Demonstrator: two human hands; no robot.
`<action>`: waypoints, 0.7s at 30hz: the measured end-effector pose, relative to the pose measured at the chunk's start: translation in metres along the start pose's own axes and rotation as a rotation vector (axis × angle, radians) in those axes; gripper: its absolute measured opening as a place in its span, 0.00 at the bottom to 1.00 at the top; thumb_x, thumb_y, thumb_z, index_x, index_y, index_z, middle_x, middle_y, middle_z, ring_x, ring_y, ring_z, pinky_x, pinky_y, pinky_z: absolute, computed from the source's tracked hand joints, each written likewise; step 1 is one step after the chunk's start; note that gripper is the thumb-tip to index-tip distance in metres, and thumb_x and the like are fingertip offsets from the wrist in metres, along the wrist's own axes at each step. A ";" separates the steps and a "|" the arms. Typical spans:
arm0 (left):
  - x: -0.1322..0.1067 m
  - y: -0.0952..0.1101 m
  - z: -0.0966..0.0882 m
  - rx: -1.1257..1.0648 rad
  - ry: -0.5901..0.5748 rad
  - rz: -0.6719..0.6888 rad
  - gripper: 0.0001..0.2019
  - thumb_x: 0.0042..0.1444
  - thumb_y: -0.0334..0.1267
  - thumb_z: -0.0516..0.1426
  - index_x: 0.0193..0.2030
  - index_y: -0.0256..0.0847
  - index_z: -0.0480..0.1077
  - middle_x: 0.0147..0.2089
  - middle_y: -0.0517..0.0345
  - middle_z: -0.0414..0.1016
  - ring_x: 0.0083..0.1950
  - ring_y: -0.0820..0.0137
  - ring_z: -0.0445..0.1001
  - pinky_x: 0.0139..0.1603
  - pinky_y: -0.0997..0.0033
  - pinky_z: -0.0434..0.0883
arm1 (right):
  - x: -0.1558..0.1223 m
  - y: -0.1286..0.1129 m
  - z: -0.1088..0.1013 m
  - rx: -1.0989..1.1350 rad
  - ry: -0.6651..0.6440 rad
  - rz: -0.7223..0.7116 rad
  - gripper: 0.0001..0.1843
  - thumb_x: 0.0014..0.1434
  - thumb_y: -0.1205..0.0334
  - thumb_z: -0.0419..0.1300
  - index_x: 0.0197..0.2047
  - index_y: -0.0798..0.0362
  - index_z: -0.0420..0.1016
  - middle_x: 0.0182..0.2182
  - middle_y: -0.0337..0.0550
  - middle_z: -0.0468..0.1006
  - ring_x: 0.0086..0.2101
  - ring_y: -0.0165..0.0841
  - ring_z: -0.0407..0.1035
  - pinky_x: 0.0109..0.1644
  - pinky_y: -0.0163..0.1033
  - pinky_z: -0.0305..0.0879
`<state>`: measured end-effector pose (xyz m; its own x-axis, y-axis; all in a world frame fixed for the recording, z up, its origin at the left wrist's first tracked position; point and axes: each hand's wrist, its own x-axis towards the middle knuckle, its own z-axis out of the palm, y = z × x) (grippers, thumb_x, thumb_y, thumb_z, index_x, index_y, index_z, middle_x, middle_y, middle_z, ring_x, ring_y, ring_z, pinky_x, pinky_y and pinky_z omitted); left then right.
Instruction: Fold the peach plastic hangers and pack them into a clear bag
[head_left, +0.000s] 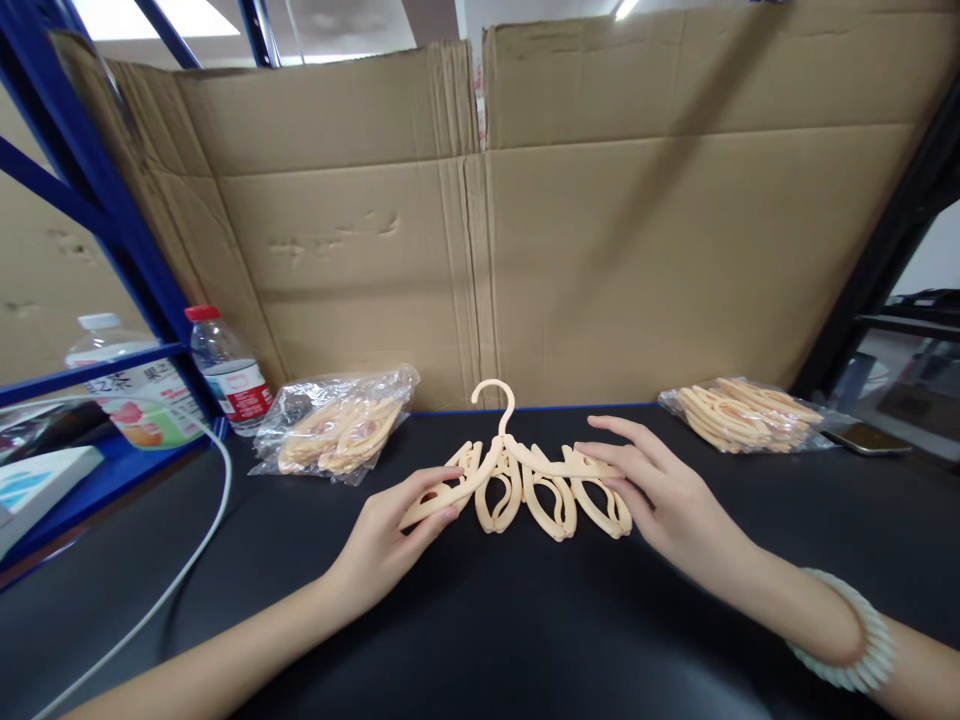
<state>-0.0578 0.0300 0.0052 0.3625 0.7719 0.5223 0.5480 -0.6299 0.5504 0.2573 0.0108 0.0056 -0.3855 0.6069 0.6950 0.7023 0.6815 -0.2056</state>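
Observation:
A cream plastic folding clothes hanger [491, 468] stands over the black table with its hook up and both arms spread. My left hand [394, 535] is closed on its left arm, thumb in front and fingers behind. At the other end, my right hand [671, 495] has the tip of the right arm between thumb and index finger, while another finger sticks out above. Several folded cream hangers [553, 508] lie in a row on the table just below and behind the spread one. Their upper parts are partly hidden by it.
Clear plastic bags of cream hangers lie at the back left [341, 430] and back right [739, 415]. Beside the right bag is a phone [870, 438]. Bottles [236, 375] and a white cable [217, 520] are at left. A cardboard wall [675, 250] closes the back.

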 end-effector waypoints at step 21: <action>0.004 0.027 -0.003 -1.019 0.157 -0.603 0.21 0.45 0.35 0.71 0.46 0.39 0.73 0.33 0.62 0.76 0.33 0.74 0.76 0.38 0.77 0.76 | 0.007 0.005 -0.006 0.866 -0.020 0.502 0.15 0.56 0.63 0.57 0.45 0.52 0.79 0.43 0.46 0.79 0.44 0.41 0.71 0.51 0.46 0.66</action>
<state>-0.0434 0.0155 0.0239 0.1171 0.9924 0.0370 -0.2779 -0.0031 0.9606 0.2613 0.0159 0.0135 -0.1794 0.9073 0.3803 0.1111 0.4028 -0.9085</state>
